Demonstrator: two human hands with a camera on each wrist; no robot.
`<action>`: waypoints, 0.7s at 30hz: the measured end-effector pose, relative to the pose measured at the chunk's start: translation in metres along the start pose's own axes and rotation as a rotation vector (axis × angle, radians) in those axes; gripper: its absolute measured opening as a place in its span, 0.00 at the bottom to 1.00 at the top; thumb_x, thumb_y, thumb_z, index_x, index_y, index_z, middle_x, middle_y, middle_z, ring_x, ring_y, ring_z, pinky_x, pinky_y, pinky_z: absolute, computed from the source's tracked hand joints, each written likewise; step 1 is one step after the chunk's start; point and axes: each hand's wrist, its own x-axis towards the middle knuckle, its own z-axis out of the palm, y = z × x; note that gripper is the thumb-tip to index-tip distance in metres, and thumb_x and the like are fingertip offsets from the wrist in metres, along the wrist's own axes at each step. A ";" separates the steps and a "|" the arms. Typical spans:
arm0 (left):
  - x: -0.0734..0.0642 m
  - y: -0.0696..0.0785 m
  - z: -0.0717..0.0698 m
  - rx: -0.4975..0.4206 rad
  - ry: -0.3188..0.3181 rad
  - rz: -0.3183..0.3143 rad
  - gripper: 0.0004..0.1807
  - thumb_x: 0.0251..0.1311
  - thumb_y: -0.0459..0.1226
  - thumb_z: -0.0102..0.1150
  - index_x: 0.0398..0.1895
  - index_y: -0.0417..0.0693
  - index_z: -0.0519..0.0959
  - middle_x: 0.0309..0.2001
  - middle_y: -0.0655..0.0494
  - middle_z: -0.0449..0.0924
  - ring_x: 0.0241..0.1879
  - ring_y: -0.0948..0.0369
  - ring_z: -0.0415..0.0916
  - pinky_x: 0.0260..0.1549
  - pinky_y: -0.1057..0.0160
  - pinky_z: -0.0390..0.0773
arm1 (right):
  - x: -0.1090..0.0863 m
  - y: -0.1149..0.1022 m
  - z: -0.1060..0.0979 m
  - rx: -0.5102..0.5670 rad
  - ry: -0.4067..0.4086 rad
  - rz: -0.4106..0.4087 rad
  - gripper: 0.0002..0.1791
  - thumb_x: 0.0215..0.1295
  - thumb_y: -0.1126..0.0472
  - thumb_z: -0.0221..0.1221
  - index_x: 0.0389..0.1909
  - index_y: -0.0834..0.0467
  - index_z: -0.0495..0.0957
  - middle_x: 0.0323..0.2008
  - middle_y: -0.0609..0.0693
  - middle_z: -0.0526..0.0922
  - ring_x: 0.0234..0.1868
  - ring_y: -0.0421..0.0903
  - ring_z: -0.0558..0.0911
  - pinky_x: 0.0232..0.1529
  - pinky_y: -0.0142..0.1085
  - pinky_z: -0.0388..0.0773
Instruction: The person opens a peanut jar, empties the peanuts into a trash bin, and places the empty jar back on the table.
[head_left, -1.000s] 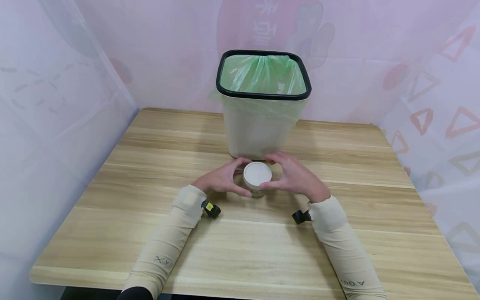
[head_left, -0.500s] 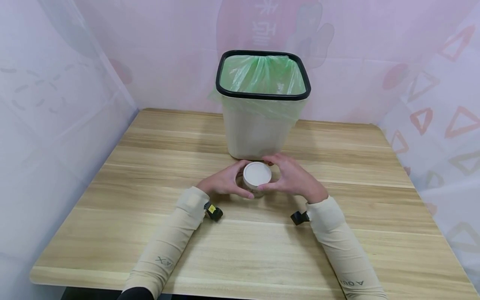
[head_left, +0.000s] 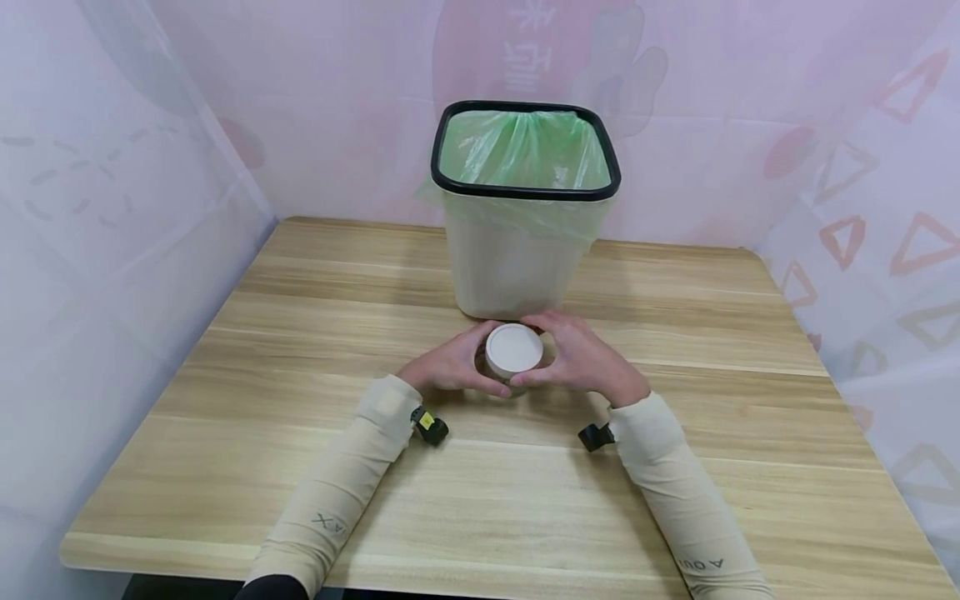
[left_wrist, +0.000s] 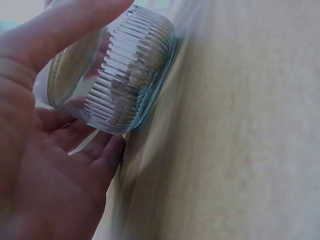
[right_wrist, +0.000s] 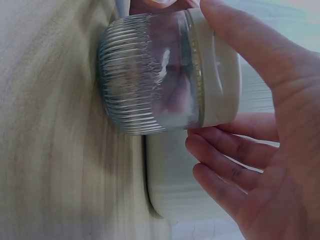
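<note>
A ribbed glass jar [right_wrist: 130, 75] with a white lid [head_left: 513, 347] stands upright on the wooden table, near its middle. Something pale and lumpy lies in the lower part of the glass, as the left wrist view shows. My left hand [head_left: 455, 362] grips the glass body from the left, thumb at the near side and fingers round the far side. From the right, my right hand [head_left: 581, 358] holds the lid between thumb and fingers. In the right wrist view the lid sits on the jar's mouth.
Just behind the jar stands a cream trash bin [head_left: 510, 258] with a black rim and a green bag [head_left: 525, 150] lining it. Printed cloth walls [head_left: 337, 125] border the wooden table [head_left: 502, 500] at the back and sides.
Both hands have drawn slightly inward, closer round the jar. The right thumb and fingers have shifted a little to the left along the lid. The jar and the bin stay in place.
</note>
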 end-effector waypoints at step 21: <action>0.004 -0.002 0.008 -0.005 0.050 0.028 0.47 0.46 0.39 0.86 0.70 0.50 0.69 0.64 0.53 0.78 0.64 0.56 0.75 0.72 0.52 0.70 | 0.002 0.002 0.007 0.044 0.012 0.023 0.47 0.46 0.37 0.81 0.63 0.58 0.79 0.56 0.50 0.86 0.58 0.48 0.83 0.61 0.47 0.81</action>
